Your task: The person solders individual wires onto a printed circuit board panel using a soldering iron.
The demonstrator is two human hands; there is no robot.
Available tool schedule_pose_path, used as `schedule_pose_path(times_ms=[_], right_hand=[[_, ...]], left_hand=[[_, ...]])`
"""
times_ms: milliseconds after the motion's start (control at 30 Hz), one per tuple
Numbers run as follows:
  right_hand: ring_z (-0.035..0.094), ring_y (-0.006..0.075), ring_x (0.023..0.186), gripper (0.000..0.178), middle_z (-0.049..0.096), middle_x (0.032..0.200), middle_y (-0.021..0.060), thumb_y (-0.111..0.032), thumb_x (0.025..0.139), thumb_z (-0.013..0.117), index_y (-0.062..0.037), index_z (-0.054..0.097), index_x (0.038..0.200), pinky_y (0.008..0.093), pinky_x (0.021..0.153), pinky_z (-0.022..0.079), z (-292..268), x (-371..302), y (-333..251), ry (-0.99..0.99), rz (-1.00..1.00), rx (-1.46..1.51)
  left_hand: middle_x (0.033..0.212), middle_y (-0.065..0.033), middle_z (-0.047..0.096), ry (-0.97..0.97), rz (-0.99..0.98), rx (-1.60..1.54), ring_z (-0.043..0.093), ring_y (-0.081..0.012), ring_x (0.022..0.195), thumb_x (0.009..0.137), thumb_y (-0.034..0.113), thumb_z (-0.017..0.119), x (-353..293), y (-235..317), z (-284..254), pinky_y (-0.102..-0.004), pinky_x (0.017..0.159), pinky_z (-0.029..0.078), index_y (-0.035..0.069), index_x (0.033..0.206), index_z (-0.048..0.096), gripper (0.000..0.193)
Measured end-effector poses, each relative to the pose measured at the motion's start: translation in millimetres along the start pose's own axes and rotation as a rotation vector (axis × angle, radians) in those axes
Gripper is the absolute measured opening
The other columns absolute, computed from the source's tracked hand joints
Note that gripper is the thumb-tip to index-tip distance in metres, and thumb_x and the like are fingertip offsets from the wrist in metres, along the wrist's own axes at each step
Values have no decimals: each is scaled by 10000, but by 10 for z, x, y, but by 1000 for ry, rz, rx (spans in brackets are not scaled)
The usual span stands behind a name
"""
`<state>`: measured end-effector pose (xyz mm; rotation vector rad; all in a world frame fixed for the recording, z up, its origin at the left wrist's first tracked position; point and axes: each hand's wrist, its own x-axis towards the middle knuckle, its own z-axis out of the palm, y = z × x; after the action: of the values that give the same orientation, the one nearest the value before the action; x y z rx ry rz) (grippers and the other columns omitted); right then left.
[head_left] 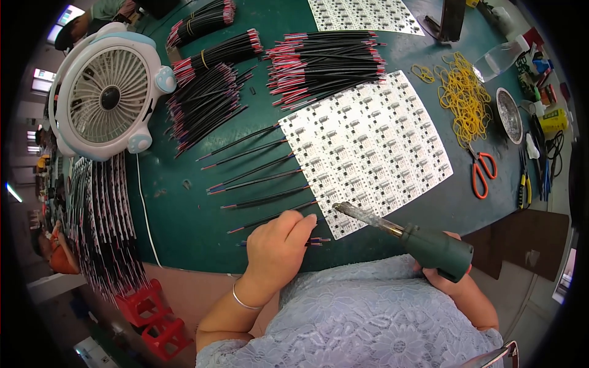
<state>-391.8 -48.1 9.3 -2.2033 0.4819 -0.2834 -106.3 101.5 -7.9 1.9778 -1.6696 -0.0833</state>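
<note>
Circuit-board panel (374, 153), mid-table (184, 227), black wires (264, 180) along its left edge. Step, as judged: soldering wires. Left hand (276, 239): thumb and finger pressed together, contents indiscernible; right hand (446, 286): wrapped round the soldering iron (438, 251). Next move presumably requires steady tip-to-pad alignment.

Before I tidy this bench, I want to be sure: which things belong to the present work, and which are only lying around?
Seemingly in use:
green-handled tool, in the right hand
white circuit-board sheet
black wires at its left edge, near the left hand

Probably just lying about:
white fan
orange-handled scissors
clear bottle
</note>
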Motion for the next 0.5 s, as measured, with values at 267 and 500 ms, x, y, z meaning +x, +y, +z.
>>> schedule_pose_path(times_ms=[267,500], right_hand=[[604,299,972,317,646,1069,108,-104,694,713,-76,668,1006,379,863,467,2,68,-118,2,168,201],[600,289,984,345,643,1059,110,-110,697,733,-52,652,1027,362,869,466,-22,129,-53,-67,3,63]], left_hand=[[669,-29,502,-51,31,47,531,-191,518,665,52,739,13,24,-6,-310,455,416,75,901,673,247],[685,-38,497,-58,14,48,525,-197,516,663,58,738,40,14,-22,-318,455,416,70,896,674,243]])
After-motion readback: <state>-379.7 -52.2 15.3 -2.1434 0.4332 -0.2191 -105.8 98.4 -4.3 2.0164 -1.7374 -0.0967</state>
